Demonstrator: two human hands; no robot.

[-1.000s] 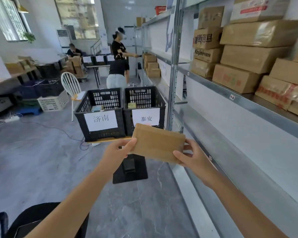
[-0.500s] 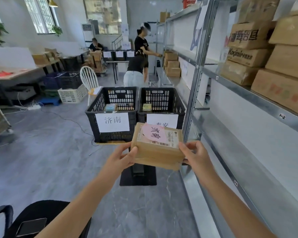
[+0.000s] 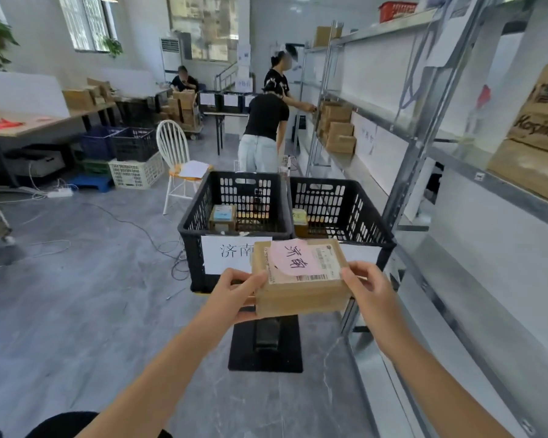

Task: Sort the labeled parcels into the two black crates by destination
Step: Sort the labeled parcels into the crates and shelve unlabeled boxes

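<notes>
I hold a brown cardboard parcel [image 3: 301, 290] level in front of me, its top showing a pink handwritten tag and a white shipping label. My left hand [image 3: 234, 292] grips its left end and my right hand [image 3: 369, 294] grips its right end. Just beyond it stand two black crates side by side on a stand. The left crate [image 3: 193, 222] bears a white paper sign and holds a small box. The parcel partly covers the sign on the right crate [image 3: 370, 222], which has a small box inside.
A metal shelving rack [image 3: 424, 128] with cardboard boxes runs along the right. A white chair [image 3: 174, 153] stands behind the crates, stacked crates [image 3: 133, 159] sit at left, and cables cross the grey floor. Two people [image 3: 266, 121] work at the shelves beyond.
The parcel was turned from its plain side to label-up, then brought level and closer to the crates. My view swung left and nearer to the crates.
</notes>
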